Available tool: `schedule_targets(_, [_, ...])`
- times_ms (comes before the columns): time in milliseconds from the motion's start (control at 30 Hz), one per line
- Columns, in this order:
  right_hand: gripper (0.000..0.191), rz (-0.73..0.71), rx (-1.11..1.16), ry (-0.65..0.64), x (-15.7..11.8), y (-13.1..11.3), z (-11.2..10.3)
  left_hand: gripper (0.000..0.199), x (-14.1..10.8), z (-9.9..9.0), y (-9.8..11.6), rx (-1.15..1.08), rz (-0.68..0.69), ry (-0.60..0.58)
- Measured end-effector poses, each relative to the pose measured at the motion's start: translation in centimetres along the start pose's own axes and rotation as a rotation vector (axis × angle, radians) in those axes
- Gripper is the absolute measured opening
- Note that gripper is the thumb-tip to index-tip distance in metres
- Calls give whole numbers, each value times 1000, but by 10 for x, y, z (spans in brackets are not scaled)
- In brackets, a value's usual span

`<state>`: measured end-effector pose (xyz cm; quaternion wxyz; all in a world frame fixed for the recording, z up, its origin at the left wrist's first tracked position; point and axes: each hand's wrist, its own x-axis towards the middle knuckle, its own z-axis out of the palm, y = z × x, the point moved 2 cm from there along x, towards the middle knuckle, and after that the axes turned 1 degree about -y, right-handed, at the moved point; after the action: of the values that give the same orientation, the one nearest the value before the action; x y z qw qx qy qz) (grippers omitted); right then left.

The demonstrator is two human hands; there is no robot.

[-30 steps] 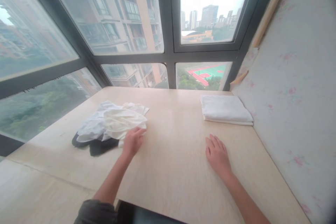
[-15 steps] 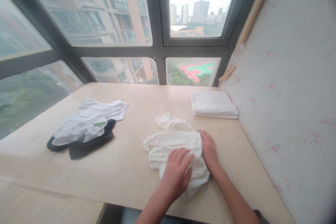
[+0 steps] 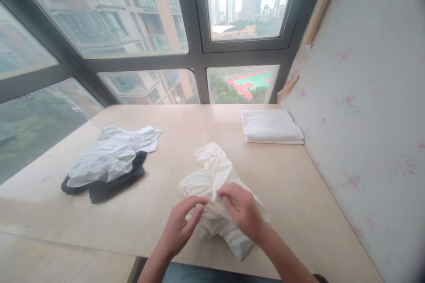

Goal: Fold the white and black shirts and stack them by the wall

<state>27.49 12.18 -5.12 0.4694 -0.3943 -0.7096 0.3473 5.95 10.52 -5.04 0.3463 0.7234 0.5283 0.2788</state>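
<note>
While the cream garment (image 3: 223, 174) lies rumpled on the tabletop (image 3: 299, 212) in front of me, I have both hands over its near half. My right hand (image 3: 245, 212) has its thumb and forefinger pinched together on a raised fold near the garment's middle. My left hand (image 3: 179, 225) is curved just beside it, thumb and forefinger tips close to one another at the cloth; I cannot tell whether they grip any of it. One part of the garment stretches away from me beyond my fingers, and another hangs toward the near edge of the tabletop. Well apart on my left, a crumpled white garment (image 3: 102, 154) lies partly over a black garment (image 3: 114, 188). At the far right, a folded white cloth (image 3: 272, 126) rests flat beside the flowered wall (image 3: 375, 132).
</note>
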Motion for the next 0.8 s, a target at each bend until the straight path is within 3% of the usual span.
schedule_targets(67, [29,-112,-63,-219,-19,-22,22,35,2,-14,-8,-79,-145,123])
schedule_targets(133, [28,-156,-156,-451,-41,-29,41,42,3,-17,-17,-90,-238,152])
schedule_targets(200, [21,-154,-230,-636,-61,-25,51,47,2,-8,-25,-24,-287,134])
schedule_targets(267, [18,-109,-256,-695,-71,-20,49,52,0,5,-32,62,-310,159])
schedule_targets(333, [20,-29,-232,-612,-71,-18,35,50,-4,17,-34,86,-309,205])
schedule_targets(400, [27,55,-243,-443,-66,-15,15,44,-6,24,-31,38,-299,231])
schedule_targets(500, [43,115,-410,-244,-62,-3,-13,39,-10,23,-19,-95,-294,269])
schedule_targets(667, [61,217,-533,-199,-75,29,-29,37,-14,3,0,-514,-358,324])
schedule_targets(800, [70,285,-404,-158,-78,28,-25,33,-2,-20,15,-820,-343,386])
